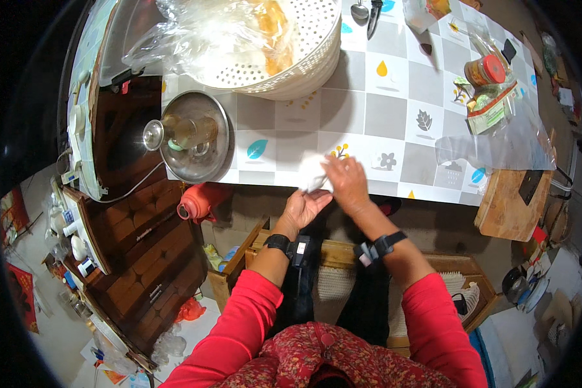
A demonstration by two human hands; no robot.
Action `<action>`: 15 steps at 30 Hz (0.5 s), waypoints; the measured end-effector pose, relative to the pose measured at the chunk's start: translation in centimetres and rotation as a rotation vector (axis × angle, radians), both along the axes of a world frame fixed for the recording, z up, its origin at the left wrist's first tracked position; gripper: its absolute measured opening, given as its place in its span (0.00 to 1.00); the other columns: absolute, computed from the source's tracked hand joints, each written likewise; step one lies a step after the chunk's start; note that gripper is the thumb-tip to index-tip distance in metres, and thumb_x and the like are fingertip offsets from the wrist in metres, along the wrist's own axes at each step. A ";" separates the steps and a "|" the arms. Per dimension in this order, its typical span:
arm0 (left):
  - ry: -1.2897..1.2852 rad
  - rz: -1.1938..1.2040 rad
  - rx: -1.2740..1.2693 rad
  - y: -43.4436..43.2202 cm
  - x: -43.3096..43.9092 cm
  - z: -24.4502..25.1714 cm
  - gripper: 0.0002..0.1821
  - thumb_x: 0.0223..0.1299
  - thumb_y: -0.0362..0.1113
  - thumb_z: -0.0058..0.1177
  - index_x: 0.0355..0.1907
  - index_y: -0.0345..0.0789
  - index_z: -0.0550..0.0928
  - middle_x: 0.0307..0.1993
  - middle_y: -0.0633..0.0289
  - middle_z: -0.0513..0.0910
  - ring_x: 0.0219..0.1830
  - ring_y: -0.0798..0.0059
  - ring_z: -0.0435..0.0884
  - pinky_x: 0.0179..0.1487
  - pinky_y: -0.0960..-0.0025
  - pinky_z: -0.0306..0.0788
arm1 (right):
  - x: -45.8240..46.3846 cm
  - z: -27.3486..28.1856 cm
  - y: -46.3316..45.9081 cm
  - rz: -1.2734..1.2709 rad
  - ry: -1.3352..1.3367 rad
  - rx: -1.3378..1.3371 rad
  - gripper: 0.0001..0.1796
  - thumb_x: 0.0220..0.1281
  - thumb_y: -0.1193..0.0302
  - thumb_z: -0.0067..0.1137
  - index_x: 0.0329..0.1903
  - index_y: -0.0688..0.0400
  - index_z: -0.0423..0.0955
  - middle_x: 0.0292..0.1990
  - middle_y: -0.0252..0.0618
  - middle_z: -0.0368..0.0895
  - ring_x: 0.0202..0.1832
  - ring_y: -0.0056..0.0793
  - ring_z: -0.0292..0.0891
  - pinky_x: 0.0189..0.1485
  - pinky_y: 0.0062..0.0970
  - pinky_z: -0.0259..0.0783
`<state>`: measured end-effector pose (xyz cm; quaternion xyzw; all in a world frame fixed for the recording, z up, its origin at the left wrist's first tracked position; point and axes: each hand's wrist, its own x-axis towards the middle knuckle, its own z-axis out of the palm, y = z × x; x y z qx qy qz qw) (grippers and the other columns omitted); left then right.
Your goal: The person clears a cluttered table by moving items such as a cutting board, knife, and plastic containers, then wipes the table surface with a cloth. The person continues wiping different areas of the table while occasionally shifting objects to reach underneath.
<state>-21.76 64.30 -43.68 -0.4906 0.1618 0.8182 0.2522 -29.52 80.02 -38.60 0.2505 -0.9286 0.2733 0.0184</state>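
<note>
Above the front edge of the table, both hands are together at a small white object (313, 173). Motion blur hides what exactly it is. My left hand (301, 209) is turned palm up beneath it, its thumb and fingers around the object's lower end. From the right, my right hand (347, 183) grips its side with bent fingers. The checked tablecloth (342, 114) with printed leaves and drops lies just beyond the hands. Each wrist wears a dark strap with a small device.
A white perforated plastic basket (315, 63) holds a clear plastic bag (208, 43). Left stands a metal tray (194, 165) with a glass bottle (189, 132). Right are a red-lidded jar (485, 71), food packet (494, 110) and wooden board (507, 203). A red thermos (199, 203) stands below.
</note>
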 end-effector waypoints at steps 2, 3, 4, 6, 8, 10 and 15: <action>0.042 0.168 0.075 -0.3 0.8 -0.5 0.22 0.71 0.44 0.41 0.55 0.27 0.70 0.52 0.46 0.75 0.54 0.58 0.76 0.60 0.59 0.73 | 2.0 0.6 -1.5 0.040 -0.070 -0.045 0.15 0.51 0.73 0.55 0.44 0.57 0.78 0.50 0.35 0.79 0.42 0.34 0.70 0.41 0.31 0.67; 0.060 0.250 0.116 -0.5 1.3 -0.7 0.21 0.70 0.44 0.42 0.55 0.28 0.70 0.52 0.48 0.75 0.54 0.59 0.76 0.59 0.59 0.74 | 2.7 1.0 -2.0 0.055 -0.095 -0.071 0.15 0.51 0.73 0.55 0.44 0.57 0.78 0.49 0.35 0.79 0.42 0.35 0.70 0.42 0.31 0.68; 0.024 0.297 0.141 -0.8 1.6 -0.8 0.19 0.69 0.43 0.45 0.54 0.31 0.71 0.51 0.51 0.76 0.54 0.61 0.76 0.59 0.60 0.74 | 3.2 1.5 -2.4 0.082 -0.137 -0.111 0.15 0.50 0.73 0.56 0.44 0.57 0.79 0.48 0.35 0.79 0.42 0.35 0.70 0.43 0.31 0.68; 0.055 0.296 0.163 -1.5 2.2 -0.9 0.18 0.67 0.41 0.49 0.54 0.33 0.72 0.51 0.53 0.77 0.54 0.62 0.76 0.60 0.60 0.74 | 3.3 2.4 -2.9 0.158 -0.274 -0.208 0.16 0.49 0.77 0.55 0.44 0.57 0.78 0.48 0.37 0.79 0.43 0.37 0.71 0.49 0.34 0.69; 0.111 0.207 0.093 -2.0 2.2 -0.9 0.17 0.66 0.41 0.50 0.51 0.32 0.73 0.48 0.54 0.78 0.51 0.63 0.78 0.57 0.61 0.76 | 1.3 2.8 -2.0 0.116 -0.193 -0.253 0.17 0.48 0.79 0.54 0.44 0.57 0.78 0.48 0.39 0.78 0.45 0.39 0.71 0.50 0.34 0.70; 0.046 0.119 0.072 -2.6 1.8 -1.1 0.15 0.67 0.40 0.48 0.44 0.29 0.76 0.41 0.54 0.80 0.43 0.62 0.79 0.49 0.62 0.77 | -2.2 2.3 -0.2 -0.032 -0.099 -0.242 0.19 0.46 0.82 0.53 0.45 0.58 0.78 0.48 0.42 0.78 0.47 0.41 0.71 0.51 0.36 0.70; 0.051 0.127 0.166 -4.3 1.7 -1.3 0.12 0.69 0.36 0.40 0.33 0.30 0.73 0.32 0.53 0.78 0.32 0.65 0.77 0.38 0.65 0.75 | -11.3 1.3 7.5 -0.581 0.029 0.159 0.20 0.55 0.83 0.49 0.51 0.56 0.74 0.50 0.44 0.74 0.51 0.44 0.69 0.52 0.36 0.69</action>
